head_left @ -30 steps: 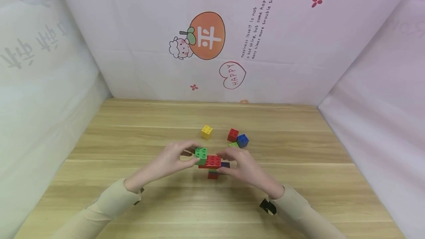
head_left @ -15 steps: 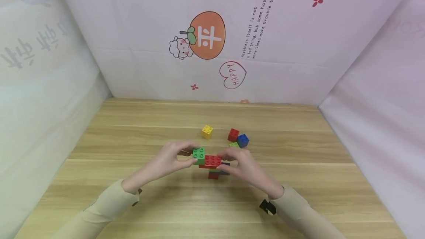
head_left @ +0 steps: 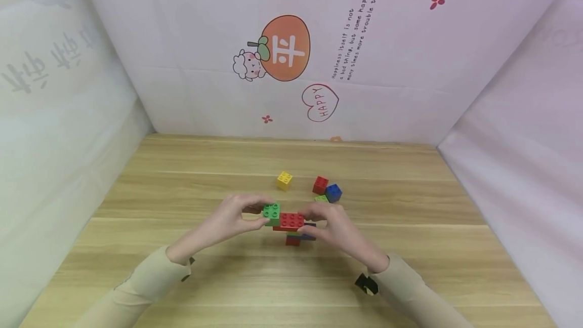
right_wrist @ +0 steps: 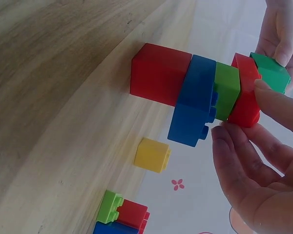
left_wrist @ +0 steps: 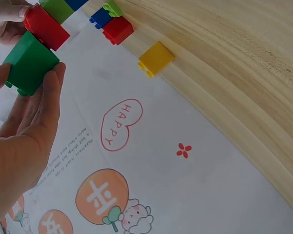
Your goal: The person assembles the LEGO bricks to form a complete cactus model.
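Note:
In the head view, my left hand [head_left: 238, 215] pinches a green building block [head_left: 271, 214] between thumb and fingers, studs up, at the left end of a long red block [head_left: 291, 220]. That red block tops a small stack. My right hand [head_left: 331, 222] grips its right end, the thumb on the near side and the fingers on the far side. Below it, the right wrist view shows a light green block [right_wrist: 227, 91], a long blue block [right_wrist: 193, 102] jutting out to one side, and a square red block [right_wrist: 158, 73] at the bottom.
A yellow block [head_left: 284, 180] lies loose on the wooden table [head_left: 205, 176] behind the stack. Just beyond my right hand sit a small red block [head_left: 320, 185], a blue block [head_left: 334, 193] and a light green block [head_left: 321, 199]. Printed white cloth walls [head_left: 205, 90] enclose the table.
My left hand has shifted slightly left with the green block, baring more of the long red block's left end. The right hand and the stack have barely moved.

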A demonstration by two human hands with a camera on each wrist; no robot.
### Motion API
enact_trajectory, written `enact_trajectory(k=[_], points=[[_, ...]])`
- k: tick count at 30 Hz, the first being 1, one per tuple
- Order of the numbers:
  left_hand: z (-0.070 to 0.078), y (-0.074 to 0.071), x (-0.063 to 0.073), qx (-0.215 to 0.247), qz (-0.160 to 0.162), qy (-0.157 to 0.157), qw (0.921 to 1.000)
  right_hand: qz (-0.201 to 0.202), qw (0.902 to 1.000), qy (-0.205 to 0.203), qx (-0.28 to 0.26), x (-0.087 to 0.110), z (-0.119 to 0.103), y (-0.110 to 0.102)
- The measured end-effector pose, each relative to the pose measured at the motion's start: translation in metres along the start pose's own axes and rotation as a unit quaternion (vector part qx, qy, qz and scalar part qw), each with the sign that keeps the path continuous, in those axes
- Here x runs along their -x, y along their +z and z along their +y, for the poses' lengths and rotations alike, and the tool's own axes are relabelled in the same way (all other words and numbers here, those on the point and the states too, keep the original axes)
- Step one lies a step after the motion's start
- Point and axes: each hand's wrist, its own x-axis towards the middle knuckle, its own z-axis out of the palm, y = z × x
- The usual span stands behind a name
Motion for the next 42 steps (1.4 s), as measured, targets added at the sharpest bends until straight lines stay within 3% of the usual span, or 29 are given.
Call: enact_trajectory(k=[7, 11, 20, 27, 33, 42], points=[[0.003, 0.001, 0.000, 0.000, 0.001, -0.017, 0.9999, 0.001, 1.0000, -0.009, 0.001, 0.000, 0.002, 0.000], [0.003, 0.001, 0.000, -0.004, 0.004, -0.008, 0.9999, 0.001, 1.0000, -0.006, 0.004, 0.000, 0.004, 0.001], [0.004, 0.008, -0.001, -0.065, 0.030, 0.035, 0.9968, 0.004, 0.9999, -0.010, -0.005, 0.000, 0.004, 0.002], [0.003, 0.011, -0.001, -0.076, 0.039, 0.039, 0.9956, 0.001, 1.0000, -0.003, -0.002, 0.000, 0.003, 0.002], [-0.001, 0.013, -0.002, -0.052, 0.028, 0.022, 0.9980, -0.003, 1.0000, 0.008, 0.000, 0.002, 0.001, 0.000], [-0.015, 0.024, -0.007, 0.040, -0.002, -0.047, 0.9981, -0.011, 0.9998, 0.016, 0.002, 0.002, -0.001, -0.002]])
